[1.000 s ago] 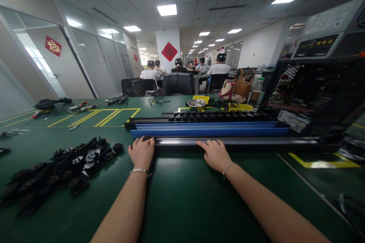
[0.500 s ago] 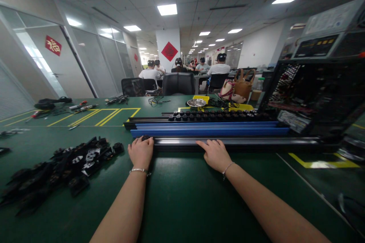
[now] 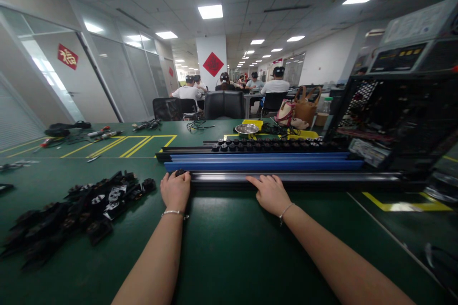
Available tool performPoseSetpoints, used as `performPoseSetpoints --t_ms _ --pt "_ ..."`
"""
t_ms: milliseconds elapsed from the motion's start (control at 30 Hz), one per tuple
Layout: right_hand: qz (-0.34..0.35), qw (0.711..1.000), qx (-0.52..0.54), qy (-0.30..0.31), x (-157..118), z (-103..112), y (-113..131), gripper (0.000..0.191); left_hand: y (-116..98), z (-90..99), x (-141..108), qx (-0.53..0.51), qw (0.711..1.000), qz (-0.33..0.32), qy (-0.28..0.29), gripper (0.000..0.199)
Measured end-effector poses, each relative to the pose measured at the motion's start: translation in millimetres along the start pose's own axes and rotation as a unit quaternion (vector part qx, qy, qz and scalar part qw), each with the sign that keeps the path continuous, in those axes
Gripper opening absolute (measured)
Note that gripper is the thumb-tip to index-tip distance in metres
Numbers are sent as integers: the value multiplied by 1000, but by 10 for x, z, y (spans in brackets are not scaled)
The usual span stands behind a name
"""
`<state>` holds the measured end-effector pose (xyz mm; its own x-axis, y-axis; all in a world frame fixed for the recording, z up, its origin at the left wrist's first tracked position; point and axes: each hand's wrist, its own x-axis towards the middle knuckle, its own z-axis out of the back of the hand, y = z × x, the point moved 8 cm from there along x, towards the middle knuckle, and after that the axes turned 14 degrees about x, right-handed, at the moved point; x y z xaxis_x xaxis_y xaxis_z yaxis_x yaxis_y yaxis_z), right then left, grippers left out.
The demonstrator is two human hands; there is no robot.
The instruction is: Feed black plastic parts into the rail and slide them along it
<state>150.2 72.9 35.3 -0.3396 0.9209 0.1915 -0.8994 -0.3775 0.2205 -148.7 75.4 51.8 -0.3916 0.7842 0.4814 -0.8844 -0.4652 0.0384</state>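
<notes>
"Left hand (image 3: 175, 191) grasps a black part (image 3: 181, 172) at the left end of the rail (image 3: 222, 177); right hand (image 3: 272, 194) rests open on it."

"Risk?"

"Uneven pressure could skid it into the blue strip (image 3: 265, 161) behind."

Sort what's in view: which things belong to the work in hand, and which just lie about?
In the work:
- dark rail, touched by the right hand
- small black part at the left hand
- probably the pile of black parts

Apparently just lying about:
- metal bowl
- brown bag
- loose cable
</notes>
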Motion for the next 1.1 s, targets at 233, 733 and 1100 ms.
performPoseSetpoints --t_ms 233,733,1100 --pt "6 1000 7 -10 -1 3 2 58 15 -60 56 10 999 -32 -14 49" --pt "7 1000 4 -12 0 1 -2 57 193 -95 93 -21 999 24 10 47" --pt "4 1000 4 -12 -2 -2 -6 57 388 -175 129 -90 991 81 55 50"
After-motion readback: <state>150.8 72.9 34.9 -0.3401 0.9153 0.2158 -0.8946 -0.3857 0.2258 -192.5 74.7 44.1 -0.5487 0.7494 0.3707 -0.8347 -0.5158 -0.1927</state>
